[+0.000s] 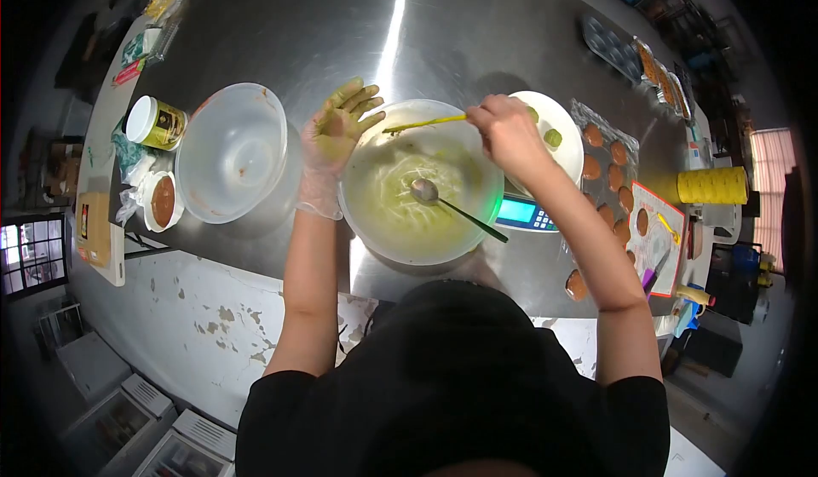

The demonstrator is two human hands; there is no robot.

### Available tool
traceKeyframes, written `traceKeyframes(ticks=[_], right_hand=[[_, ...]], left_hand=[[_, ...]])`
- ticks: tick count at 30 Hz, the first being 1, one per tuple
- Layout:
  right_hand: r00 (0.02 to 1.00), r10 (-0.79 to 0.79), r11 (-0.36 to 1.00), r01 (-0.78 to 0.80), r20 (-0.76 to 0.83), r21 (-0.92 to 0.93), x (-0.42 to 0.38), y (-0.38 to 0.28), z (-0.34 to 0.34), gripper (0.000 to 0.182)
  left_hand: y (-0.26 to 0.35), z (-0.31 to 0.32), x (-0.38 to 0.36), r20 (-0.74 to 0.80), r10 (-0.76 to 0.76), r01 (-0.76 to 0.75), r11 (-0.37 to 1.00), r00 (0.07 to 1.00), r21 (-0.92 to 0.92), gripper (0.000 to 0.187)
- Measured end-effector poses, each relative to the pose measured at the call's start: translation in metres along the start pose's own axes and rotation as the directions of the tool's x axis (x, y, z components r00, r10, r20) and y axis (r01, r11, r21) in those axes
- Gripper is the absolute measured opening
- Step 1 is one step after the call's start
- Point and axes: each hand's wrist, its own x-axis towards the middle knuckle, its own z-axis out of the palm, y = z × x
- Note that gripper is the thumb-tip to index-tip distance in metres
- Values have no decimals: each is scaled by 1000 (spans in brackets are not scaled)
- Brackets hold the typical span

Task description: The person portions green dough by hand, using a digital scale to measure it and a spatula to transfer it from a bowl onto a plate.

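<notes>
My left hand (337, 132) is held palm up above the left rim of a large translucent bowl (375, 240). It wears a clear plastic glove smeared with green, and its fingers are spread with nothing in them. Pinched in my right hand (509, 135) is a thin yellow utensil (439, 122), perhaps a spatula seen edge-on, reaching across the bowl towards my left fingers. Its far end looks dark with residue. Green smears coat the inside of the bowl, where a metal spoon (460, 210) rests with its handle over the rim.
Right of the bowl are a lit digital scale (516, 213) and a white plate (569, 119) with green balls (552, 138). Several brown discs (591, 168) lie beyond on plastic wrap. To the left stand another translucent bowl (234, 153), a lidded tub (156, 123) and a brown-filled container (163, 201).
</notes>
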Motion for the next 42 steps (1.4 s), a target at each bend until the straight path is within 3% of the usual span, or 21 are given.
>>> traceKeyframes(ticks=[8, 11, 14, 17, 23, 26, 29, 32, 35, 42], right_hand=[[991, -31, 993, 16, 131, 113, -10, -7, 29, 18], [993, -1, 991, -15, 117, 135, -4, -3, 20, 16], [1000, -2, 1000, 3, -26, 20, 1, 14, 10, 19], [995, 95, 995, -94, 28, -41, 3, 22, 17, 16], [895, 285, 919, -357, 344, 168, 5, 11, 39, 17], [901, 211, 926, -308, 380, 217, 3, 7, 33, 12], [935, 195, 960, -243, 296, 136, 3, 1, 10, 12], [860, 359, 921, -390, 364, 13, 1, -15, -25, 16], [869, 364, 925, -379, 335, -21, -11, -16, -9, 12], [832, 326, 940, -337, 448, -57, 11, -21, 5, 12]], left_hand=[[0, -2, 1, 74, -41, 37, 997, 996, 61, 56], [-3, -2, 1, 51, -39, 37, 998, 998, 41, 57], [-4, 4, 0, 46, -26, 23, 998, 999, 60, 59], [-3, 5, 6, 56, -21, 16, 996, 998, 88, 61], [-3, 2, 10, 35, -10, 8, 998, 999, 66, 58], [-2, 5, 10, 29, -18, 16, 998, 999, 67, 56], [-1, 8, 10, 36, -33, 30, 996, 999, 81, 54], [-2, 9, 8, 31, -39, 35, 994, 999, 106, 52], [-2, 9, 9, 31, -36, 33, 995, 999, 93, 50], [-2, 12, 9, 12, -35, 33, 993, 999, 109, 48]])
